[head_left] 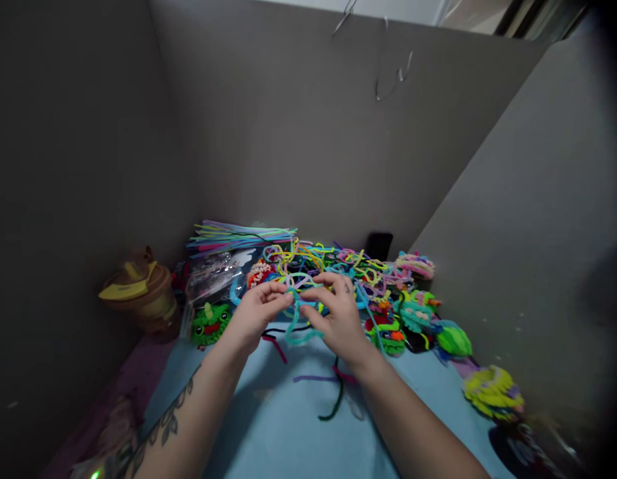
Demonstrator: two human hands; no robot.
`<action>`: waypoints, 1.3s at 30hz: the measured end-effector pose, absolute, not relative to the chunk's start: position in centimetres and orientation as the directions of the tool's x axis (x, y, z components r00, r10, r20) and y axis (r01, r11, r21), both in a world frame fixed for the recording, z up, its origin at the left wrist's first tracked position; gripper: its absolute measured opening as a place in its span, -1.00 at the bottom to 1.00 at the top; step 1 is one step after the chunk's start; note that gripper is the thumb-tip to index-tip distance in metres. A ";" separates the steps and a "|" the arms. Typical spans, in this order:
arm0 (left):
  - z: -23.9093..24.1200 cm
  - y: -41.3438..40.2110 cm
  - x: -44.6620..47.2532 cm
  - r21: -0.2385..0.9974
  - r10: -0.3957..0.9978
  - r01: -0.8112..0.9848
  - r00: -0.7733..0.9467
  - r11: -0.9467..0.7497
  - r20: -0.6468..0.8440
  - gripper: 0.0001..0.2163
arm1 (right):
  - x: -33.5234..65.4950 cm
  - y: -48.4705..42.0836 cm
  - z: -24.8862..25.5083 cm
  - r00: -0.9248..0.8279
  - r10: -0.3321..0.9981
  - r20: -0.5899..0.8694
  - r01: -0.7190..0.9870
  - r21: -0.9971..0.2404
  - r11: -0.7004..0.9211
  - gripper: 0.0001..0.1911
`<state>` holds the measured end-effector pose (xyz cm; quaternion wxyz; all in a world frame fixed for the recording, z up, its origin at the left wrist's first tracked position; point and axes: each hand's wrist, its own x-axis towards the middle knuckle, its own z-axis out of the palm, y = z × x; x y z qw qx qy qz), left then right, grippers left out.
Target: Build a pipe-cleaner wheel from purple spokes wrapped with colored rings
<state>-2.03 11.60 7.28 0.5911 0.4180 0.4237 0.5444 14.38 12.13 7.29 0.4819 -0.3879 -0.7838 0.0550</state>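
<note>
My left hand (pixel 258 311) and my right hand (pixel 338 316) meet above the light blue table cover (pixel 268 432), both pinching a bent teal pipe cleaner (pixel 299 327). Its loop hangs between and just below my fingers. Behind my hands lies a tangle of bent pipe cleaners (pixel 328 263) in many colours. A few loose pieces, purple (pixel 313 378), dark green (pixel 333 407) and pink (pixel 276 347), rest on the cover under my wrists.
A bundle of straight pipe cleaners (pixel 239 236) lies at the back left over clear bags (pixel 213 276). A green fuzzy figure (pixel 210 322) sits left; several finished fuzzy figures (pixel 413 316) line the right. A brown and yellow cup (pixel 139 293) stands far left. Grey walls enclose the desk.
</note>
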 end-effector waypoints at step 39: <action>8.4 10.0 -1.7 0.970 0.968 0.137 0.179 -0.201 0.175 -0.88 | 15.2 13.5 7.1 -0.233 0.898 0.372 0.248 -0.870 0.425 -0.88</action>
